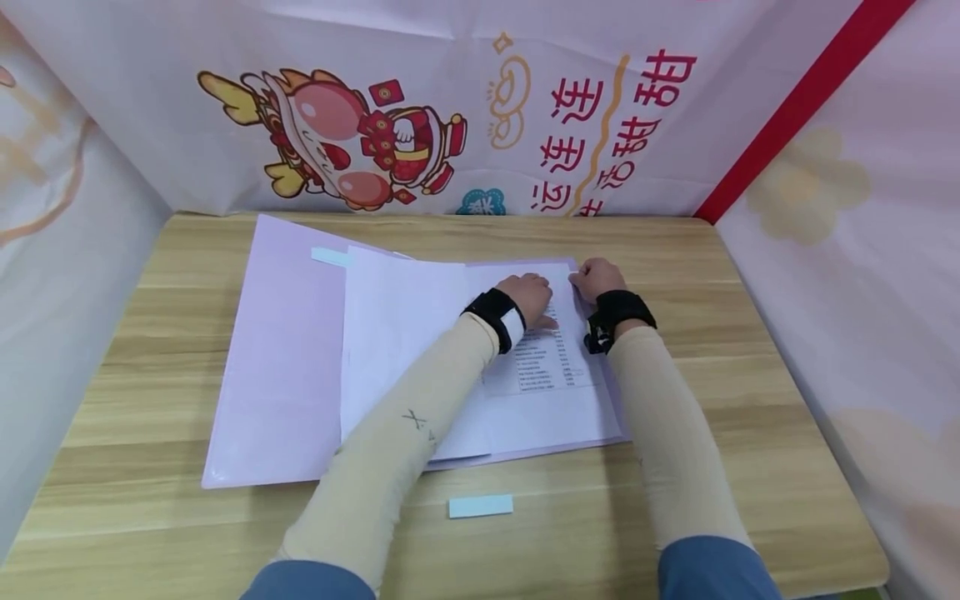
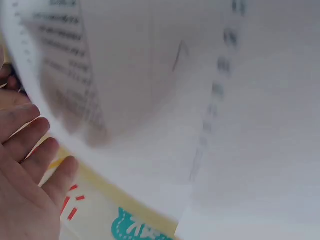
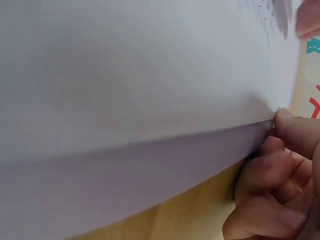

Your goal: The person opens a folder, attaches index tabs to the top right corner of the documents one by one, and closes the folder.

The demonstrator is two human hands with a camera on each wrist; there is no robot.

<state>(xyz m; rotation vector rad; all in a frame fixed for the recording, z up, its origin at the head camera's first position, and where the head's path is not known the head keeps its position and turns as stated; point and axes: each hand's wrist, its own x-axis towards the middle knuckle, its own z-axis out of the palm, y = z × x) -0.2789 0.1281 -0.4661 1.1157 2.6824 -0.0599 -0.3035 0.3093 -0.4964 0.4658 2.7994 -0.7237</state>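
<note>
A lilac folder (image 1: pixel 281 350) lies spread on the wooden table, with white sheets inside. The right-hand sheet (image 1: pixel 551 412) carries a printed table of text. Near that sheet's upper right corner, my right hand (image 1: pixel 597 279) pinches its edge between thumb and finger. The right wrist view shows the thumb (image 3: pixel 297 132) on the page edge, the other fingers curled below. My left hand (image 1: pixel 528 300) is over the upper part of the printed page, fingers extended. In the left wrist view its fingers (image 2: pixel 62 177) are straight beside the paper.
One pale blue strip (image 1: pixel 480 506) lies on the table in front of the folder, and another strip (image 1: pixel 328 257) sits on the left cover's top. The wooden table (image 1: pixel 697 258) meets a printed cloth backdrop (image 1: pixel 480 100) behind, with cloth walls at both sides.
</note>
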